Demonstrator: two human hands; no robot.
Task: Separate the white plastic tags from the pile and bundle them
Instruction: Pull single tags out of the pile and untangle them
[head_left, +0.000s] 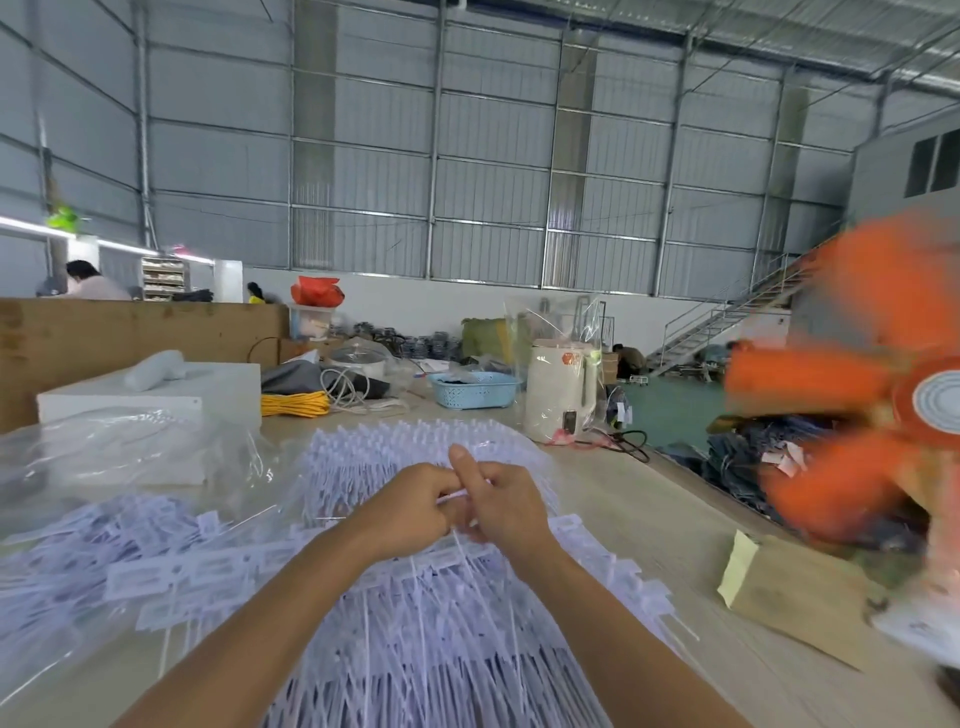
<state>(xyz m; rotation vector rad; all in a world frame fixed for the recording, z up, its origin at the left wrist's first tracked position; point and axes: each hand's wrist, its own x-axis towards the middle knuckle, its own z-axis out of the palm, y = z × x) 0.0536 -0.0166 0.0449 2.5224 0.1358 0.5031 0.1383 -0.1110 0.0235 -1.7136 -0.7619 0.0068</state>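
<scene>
a big metal-walled shed, a long pale surface (649, 499) heaped with white plastic tags (415, 613) under the hands. left hand (410, 506) and right hand (506, 506) meet, fingers pinching a thin tag strip between them. the tags look light, springy and slippery: flat printed heads, thin tails; best gathered by the tails.

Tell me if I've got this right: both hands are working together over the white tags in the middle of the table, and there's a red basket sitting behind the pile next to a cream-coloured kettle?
Nearly. The basket is light blue, not red, as the head view shows. The rest holds: both hands, left and right, meet over the white tags, and the basket sits behind the pile beside the cream kettle.
</scene>
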